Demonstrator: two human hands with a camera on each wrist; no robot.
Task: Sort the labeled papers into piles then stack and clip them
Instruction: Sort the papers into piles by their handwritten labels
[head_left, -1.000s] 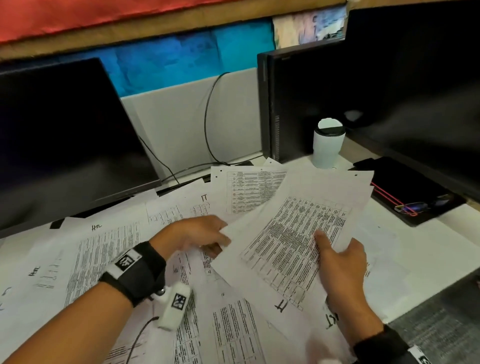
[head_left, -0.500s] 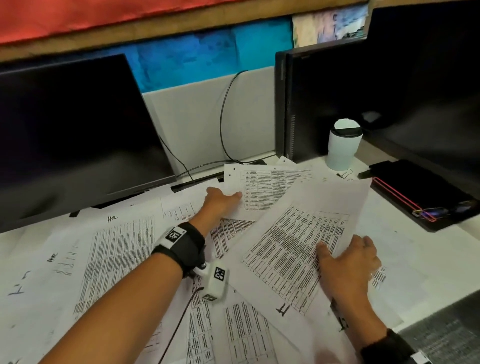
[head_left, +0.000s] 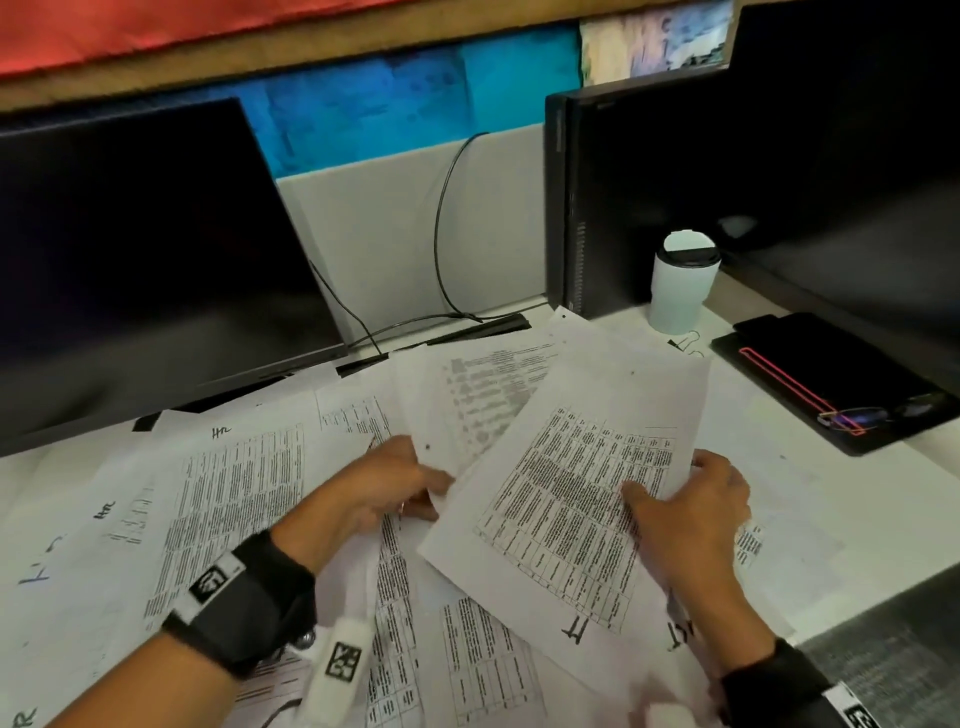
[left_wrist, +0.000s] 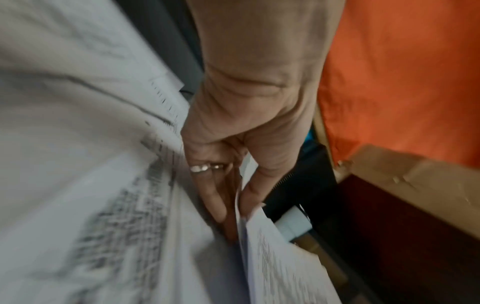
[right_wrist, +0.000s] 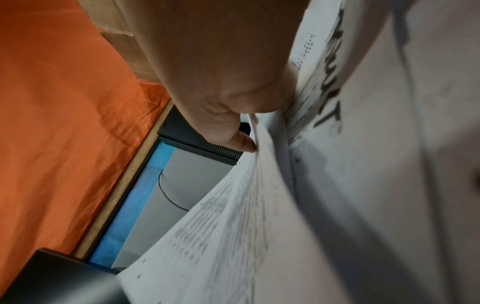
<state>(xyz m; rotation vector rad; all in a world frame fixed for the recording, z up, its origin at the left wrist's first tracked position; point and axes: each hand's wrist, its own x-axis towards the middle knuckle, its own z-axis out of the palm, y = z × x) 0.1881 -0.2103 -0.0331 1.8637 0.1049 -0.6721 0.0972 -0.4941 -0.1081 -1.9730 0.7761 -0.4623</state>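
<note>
Left hand (head_left: 387, 486) pinches a thin sheet (head_left: 483, 400) by its lower corner; right hand (head_left: 691, 512) grips another printed sheet (head_left: 571, 499) above the paper-strewn surface (head_left: 857, 499). Light, floppy, slippery sheets; an edge hold seems best.
</note>
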